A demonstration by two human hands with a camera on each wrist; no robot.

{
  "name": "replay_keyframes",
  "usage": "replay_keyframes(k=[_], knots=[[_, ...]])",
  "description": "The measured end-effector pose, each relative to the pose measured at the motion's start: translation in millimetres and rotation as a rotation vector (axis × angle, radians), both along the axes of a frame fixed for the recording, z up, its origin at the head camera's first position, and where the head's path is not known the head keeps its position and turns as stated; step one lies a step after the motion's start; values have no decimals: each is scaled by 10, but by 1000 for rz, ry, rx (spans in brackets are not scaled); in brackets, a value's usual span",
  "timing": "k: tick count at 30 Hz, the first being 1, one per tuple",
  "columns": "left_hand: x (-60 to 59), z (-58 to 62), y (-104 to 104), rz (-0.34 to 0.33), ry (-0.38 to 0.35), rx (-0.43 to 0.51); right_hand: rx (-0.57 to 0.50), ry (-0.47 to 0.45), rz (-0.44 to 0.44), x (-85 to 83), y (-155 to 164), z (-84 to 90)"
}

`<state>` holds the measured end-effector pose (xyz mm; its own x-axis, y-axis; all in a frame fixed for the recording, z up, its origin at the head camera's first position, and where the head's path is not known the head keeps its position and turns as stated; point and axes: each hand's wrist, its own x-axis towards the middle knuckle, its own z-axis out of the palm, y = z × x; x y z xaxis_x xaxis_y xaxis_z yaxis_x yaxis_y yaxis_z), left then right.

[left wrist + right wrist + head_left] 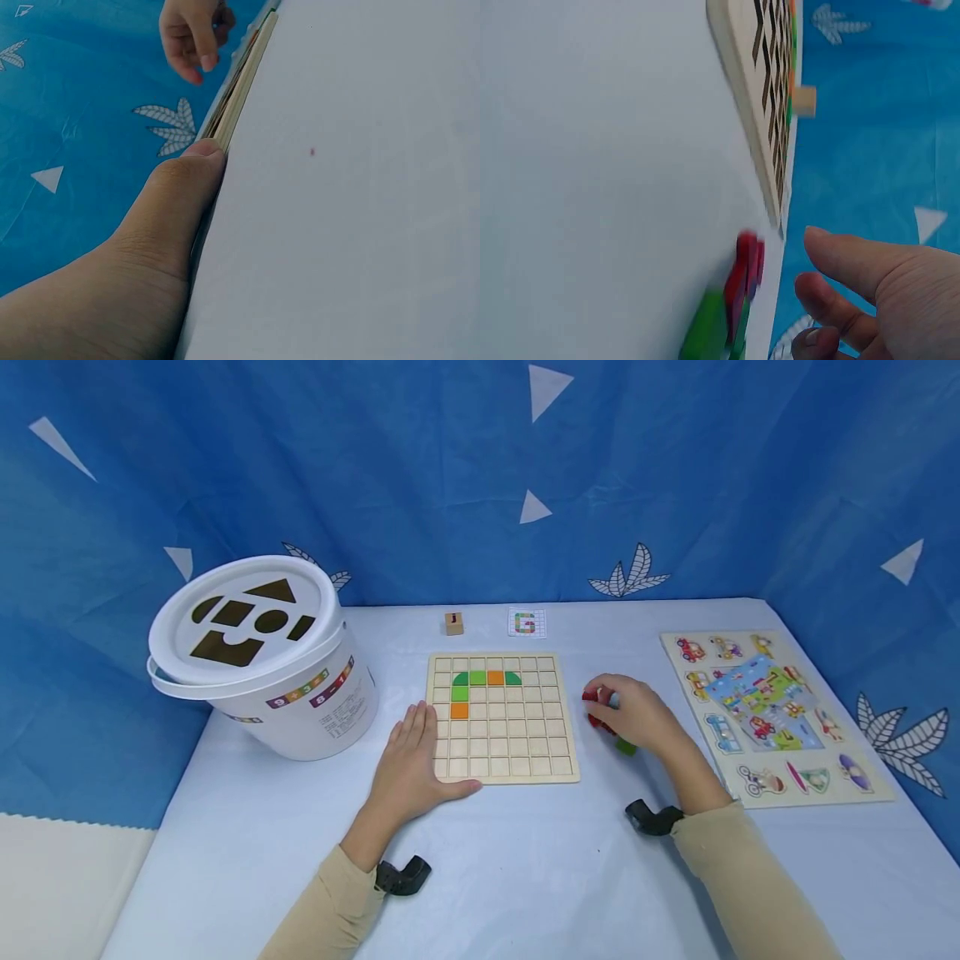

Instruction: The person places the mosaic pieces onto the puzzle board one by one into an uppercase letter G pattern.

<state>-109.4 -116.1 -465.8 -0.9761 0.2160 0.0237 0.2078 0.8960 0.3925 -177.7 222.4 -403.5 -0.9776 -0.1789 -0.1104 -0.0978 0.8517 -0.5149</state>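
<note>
My left hand [408,768] lies with straight fingers along the left edge of a wooden grid board [517,739], its thumb at the front edge. In the left wrist view that thumb [169,202] presses against the board's side. Green and orange pieces [477,677] form a row near the board's top, turning down at the left. My right hand [630,710] hovers, fingers bent, over a small pile right of the board. The right wrist view shows red blocks [742,274] and a green block [705,326] there, with nothing between thumb and fingers.
A white bucket [330,718] with shape cutouts in its lid stands at the left. Behind the board are a small wooden cube [453,623] and a pattern card [527,622]. A vehicle puzzle board [678,672] lies at the right, a colourful sheet [765,697] on it.
</note>
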Motion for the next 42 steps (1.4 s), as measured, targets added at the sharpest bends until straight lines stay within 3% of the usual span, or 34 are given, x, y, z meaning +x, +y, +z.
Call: replay_keyframes(k=[6, 12, 17, 27, 33, 42], knots=[[0, 1, 5, -1, -2, -4, 71, -33, -102, 43, 360, -13], [0, -1, -1, 0, -6, -2, 141, -73, -117, 46, 475, -38], [1, -10, -5, 1, 0, -3, 129, -72, -120, 31, 487, -60], [-3, -4, 3, 1, 3, -1, -7, -31, -159, 4, 511, -115], [-6, -2, 4, 3, 2, -10, -126, 51, -205, -33, 442, -61], [-2, 4, -1, 0, -7, -12, -229, 24, -126, -134, 90, -24]])
